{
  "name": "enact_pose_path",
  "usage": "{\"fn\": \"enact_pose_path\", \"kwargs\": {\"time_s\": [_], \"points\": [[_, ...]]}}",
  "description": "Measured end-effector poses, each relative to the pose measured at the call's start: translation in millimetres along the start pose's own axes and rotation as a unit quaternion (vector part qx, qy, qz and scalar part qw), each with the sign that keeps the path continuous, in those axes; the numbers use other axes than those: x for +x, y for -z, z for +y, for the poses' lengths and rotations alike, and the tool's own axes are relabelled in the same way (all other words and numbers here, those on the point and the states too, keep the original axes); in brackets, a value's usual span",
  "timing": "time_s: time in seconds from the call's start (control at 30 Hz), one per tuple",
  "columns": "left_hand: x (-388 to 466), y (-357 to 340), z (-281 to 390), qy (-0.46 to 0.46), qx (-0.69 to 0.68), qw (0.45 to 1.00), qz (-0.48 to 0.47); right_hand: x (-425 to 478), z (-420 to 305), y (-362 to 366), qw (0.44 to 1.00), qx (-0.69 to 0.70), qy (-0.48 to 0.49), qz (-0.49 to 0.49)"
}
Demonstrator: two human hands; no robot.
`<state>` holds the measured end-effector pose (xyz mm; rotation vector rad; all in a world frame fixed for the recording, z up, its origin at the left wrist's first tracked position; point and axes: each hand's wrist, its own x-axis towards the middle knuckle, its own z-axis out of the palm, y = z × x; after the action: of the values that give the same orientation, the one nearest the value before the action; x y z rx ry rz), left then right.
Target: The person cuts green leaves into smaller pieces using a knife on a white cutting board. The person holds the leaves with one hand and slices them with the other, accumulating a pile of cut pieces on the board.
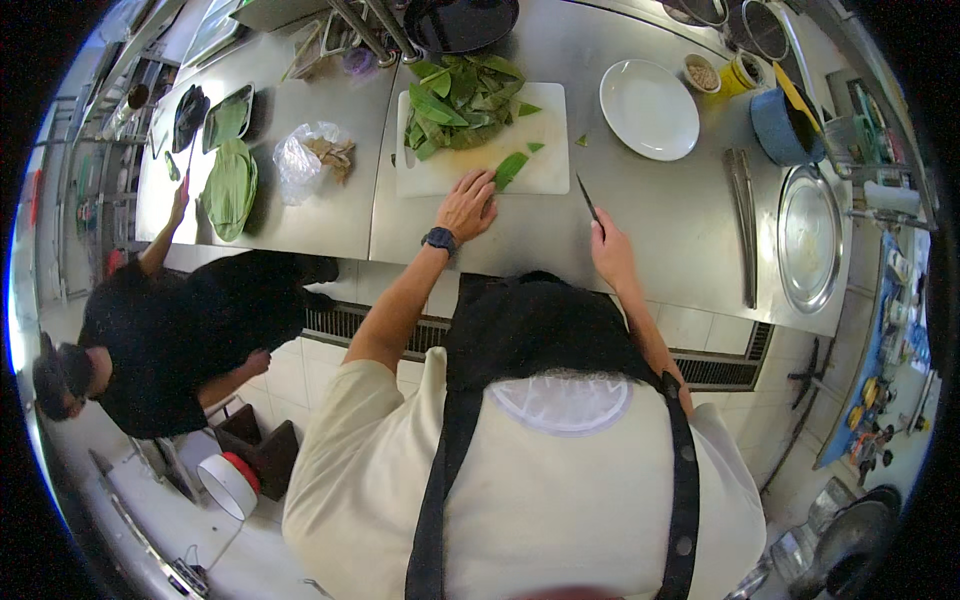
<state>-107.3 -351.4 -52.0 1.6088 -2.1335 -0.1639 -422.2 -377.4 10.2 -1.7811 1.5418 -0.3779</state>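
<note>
My left hand (469, 204) lies palm down over the front edge of a white cutting board (547, 127). Its fingertips meet the near end of a cut green leaf piece (511, 170); whether they grip it is hidden. A heap of green leaves (465, 105) covers the board's upper left. Small leaf trimmings (535, 147) lie near its right side, and another scrap (582, 140) is on the steel beside it. My right hand (611, 244) grips a small knife (587, 196) right of the board, the blade pointing away from me.
A white plate (649, 110) sits right of the board on the steel worktable (697, 217). Tongs (741, 225), a blue pot (786, 129) and an oval metal tray (810, 238) are farther right. Leftward are a plastic bag (300, 161), stacked long leaves (229, 189) and another person (172, 337).
</note>
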Motion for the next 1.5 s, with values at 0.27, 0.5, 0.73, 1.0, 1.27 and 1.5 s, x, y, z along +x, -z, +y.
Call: {"fn": "enact_pose_path", "kwargs": {"time_s": [0.27, 0.5, 0.73, 1.0, 1.27, 1.5], "points": [[8, -2, 52, 0.151, 0.003, 0.988, 0.011, 12, 45, 7, 0.999, 0.045, -0.003, -0.011], [26, -27, 108, 0.233, -0.004, 0.972, 0.008, 32, 42, 6, 0.997, 0.049, 0.034, -0.057], [31, -25, 65, 0.251, -0.011, 0.967, 0.048, 51, 18, -6, 0.978, 0.068, 0.195, -0.035], [24, -55, 61, 0.232, 0.061, 0.970, 0.036, 98, -22, -36, 0.944, 0.203, 0.123, -0.228], [32, -68, 63, 0.257, 0.028, 0.966, 0.004, 82, 4, -36, 0.946, 0.220, 0.114, -0.207], [29, -50, 74, 0.228, 0.049, 0.971, 0.053, 42, 21, 3, 0.971, 0.121, -0.003, -0.208]]}}
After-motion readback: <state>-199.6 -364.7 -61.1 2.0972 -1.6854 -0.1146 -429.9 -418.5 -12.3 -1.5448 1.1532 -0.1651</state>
